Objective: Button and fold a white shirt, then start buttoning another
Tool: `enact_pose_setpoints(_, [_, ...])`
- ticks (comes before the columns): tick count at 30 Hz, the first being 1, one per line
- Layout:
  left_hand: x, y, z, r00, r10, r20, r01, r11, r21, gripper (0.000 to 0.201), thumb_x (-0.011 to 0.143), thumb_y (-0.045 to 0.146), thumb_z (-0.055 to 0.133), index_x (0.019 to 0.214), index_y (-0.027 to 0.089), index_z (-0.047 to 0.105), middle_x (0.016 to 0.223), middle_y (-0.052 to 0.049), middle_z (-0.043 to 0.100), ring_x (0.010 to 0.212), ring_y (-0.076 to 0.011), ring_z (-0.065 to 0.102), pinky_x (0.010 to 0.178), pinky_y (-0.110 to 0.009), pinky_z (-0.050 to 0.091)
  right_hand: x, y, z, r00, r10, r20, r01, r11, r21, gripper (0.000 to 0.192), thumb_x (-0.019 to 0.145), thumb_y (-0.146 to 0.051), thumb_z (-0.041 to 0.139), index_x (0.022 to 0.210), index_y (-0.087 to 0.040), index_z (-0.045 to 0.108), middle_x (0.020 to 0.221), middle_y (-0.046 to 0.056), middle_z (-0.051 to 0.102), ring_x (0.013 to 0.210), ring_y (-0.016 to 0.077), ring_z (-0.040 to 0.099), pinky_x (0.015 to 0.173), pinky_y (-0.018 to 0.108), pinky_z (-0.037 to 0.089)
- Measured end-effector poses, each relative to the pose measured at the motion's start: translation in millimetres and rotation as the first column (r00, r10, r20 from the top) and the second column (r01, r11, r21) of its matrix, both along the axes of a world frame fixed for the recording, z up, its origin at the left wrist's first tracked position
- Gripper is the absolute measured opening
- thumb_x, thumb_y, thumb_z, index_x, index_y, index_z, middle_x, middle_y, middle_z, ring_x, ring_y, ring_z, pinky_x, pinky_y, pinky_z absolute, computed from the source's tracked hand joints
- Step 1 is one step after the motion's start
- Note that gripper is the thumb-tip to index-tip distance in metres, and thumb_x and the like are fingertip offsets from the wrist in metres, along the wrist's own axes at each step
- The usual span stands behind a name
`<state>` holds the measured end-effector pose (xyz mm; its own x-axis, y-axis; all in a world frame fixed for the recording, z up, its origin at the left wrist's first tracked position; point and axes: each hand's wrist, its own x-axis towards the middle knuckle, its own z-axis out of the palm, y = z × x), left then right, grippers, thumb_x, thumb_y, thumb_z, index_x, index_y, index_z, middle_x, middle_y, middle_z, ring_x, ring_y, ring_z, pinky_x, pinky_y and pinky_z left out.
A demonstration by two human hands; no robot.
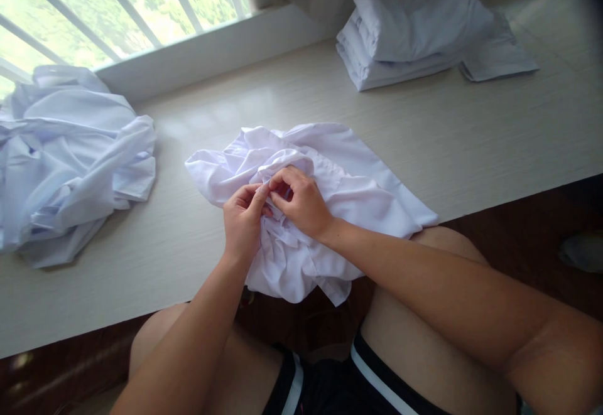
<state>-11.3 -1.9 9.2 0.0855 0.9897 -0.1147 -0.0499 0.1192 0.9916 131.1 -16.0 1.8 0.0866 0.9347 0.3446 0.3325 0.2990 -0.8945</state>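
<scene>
bench (471, 145): one, pale | crumpled heap (70, 157): one, far left of white shirt | folded stack (405, 32): one, far behind-right of shirt | white shirt (358, 195): one, on bench's near edge, hem overhanging | left hand (242, 220), right hand (301, 201): two, each grip pinched shut on shirt's fabric, fingertips touching

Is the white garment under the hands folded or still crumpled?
Crumpled: the white garment lies bunched in loose wrinkles, its lower edge hanging over the ledge.

Bare arms, no sleeves; black shorts (330, 390) with white side stripe.
</scene>
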Motion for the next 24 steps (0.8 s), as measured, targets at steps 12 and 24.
enact_pose_setpoints(12, [0, 4, 1.0, 0.988, 0.022, 0.152, -0.006, 0.994, -0.107, 0.029, 0.079, 0.04, 0.084, 0.079, 0.015, 0.071, 0.071, 0.0, 0.063, 0.057, -0.0074, 0.056, 0.052, -0.017, 0.048, -1, 3, 0.0, 0.996, 0.041, -0.077, -0.044, 0.998, -0.036, 0.009, 0.089, -0.02, 0.066, 0.092, -0.02, 0.057, 0.095, 0.003, 0.063, 0.091, 0.0171, 0.062, 0.083, 0.032, 0.056])
enact_pose_setpoints(24, [-1, 3, -1.7, 0.999, -0.004, 0.052, 0.006, 0.999, -0.048, 0.03, 0.083, 0.044, 0.081, 0.081, 0.015, 0.071, 0.074, -0.002, 0.066, 0.059, -0.0084, 0.057, 0.054, -0.018, 0.047, 0, 10, -1.9, 0.97, -0.01, -0.241, -0.049, 0.97, -0.237, 0.015, 0.085, -0.026, 0.065, 0.096, -0.02, 0.057, 0.098, 0.003, 0.067, 0.087, 0.017, 0.065, 0.08, 0.033, 0.057])
